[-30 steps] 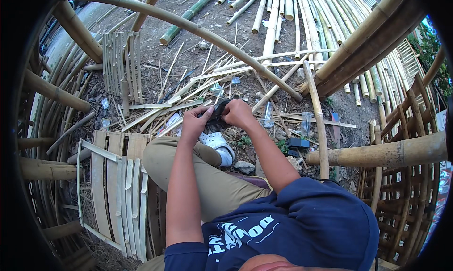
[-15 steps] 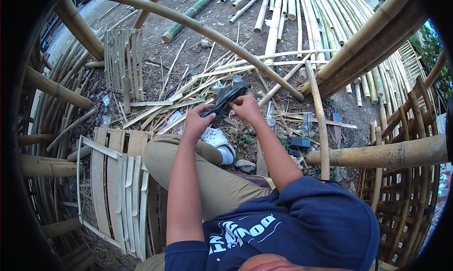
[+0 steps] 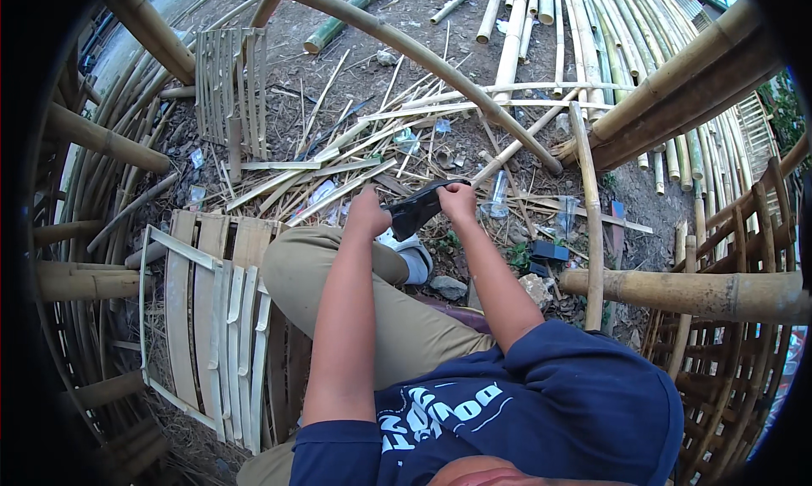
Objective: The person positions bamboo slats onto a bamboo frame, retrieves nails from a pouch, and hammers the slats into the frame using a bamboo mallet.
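Above raised knee, flat black rigid-looking slab (image 3: 420,205) held between both hands: left hand (image 3: 369,215) fingers wrapped on near end, right hand (image 3: 458,202) fingers curled over far end. Looks light, stiff; end grips suit it. Ground: bare dirt littered with pale split bamboo strips (image 3: 338,169), woven slat panel (image 3: 211,317) at left, thick bamboo poles (image 3: 694,293) crowding around.

A black, flat tool (image 3: 420,205) sits between both hands. Below it, khaki trousers (image 3: 338,291) and a navy shirt with white lettering (image 3: 524,410). Just beneath the tool, a white shoe with a grey sole (image 3: 413,256). Around it, pale straw-yellow bamboo slats (image 3: 330,177) on brown earth (image 3: 338,63). Far above the tool, one green bamboo pole (image 3: 347,16); tan poles (image 3: 685,291) elsewhere.
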Available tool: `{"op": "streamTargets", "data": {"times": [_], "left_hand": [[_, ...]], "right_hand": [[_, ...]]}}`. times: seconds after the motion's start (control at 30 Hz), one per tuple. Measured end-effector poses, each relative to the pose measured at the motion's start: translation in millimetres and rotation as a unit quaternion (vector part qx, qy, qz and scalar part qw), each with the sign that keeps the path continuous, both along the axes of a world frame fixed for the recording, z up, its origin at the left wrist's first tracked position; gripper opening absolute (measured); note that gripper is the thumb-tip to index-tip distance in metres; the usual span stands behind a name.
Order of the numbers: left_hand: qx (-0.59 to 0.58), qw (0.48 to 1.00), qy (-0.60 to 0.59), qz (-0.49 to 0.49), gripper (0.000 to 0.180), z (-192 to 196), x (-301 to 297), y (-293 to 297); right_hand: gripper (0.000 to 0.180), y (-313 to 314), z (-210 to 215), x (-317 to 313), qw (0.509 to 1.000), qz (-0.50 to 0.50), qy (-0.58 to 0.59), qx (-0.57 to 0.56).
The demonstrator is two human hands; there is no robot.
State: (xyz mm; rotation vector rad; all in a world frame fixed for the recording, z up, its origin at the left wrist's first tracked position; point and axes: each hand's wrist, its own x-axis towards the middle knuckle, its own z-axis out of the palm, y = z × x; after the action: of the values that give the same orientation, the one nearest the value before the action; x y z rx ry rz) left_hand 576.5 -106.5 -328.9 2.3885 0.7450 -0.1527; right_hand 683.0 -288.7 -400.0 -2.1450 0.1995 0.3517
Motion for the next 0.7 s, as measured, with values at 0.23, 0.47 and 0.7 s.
{"op": "streamTargets", "data": {"times": [0.23,0.47,0.7], "left_hand": [[-0.053,0.998,-0.016,-0.016,0.059,23.4,12.6,-10.1],[-0.102,0.991,-0.062,-0.065,0.057,19.9,6.7,-18.7],[-0.160,0.962,-0.207,-0.077,0.047,90.6,-35.3,-28.7]], "right_hand": [[0.025,-14.1,0.1,16.2,0.970,-0.055,-0.235,0.041],[0.023,-47.1,-60.7,12.3,0.996,-0.051,-0.070,-0.032],[0.022,-51.6,-38.0,19.7,0.984,0.012,0.145,-0.105]]}}
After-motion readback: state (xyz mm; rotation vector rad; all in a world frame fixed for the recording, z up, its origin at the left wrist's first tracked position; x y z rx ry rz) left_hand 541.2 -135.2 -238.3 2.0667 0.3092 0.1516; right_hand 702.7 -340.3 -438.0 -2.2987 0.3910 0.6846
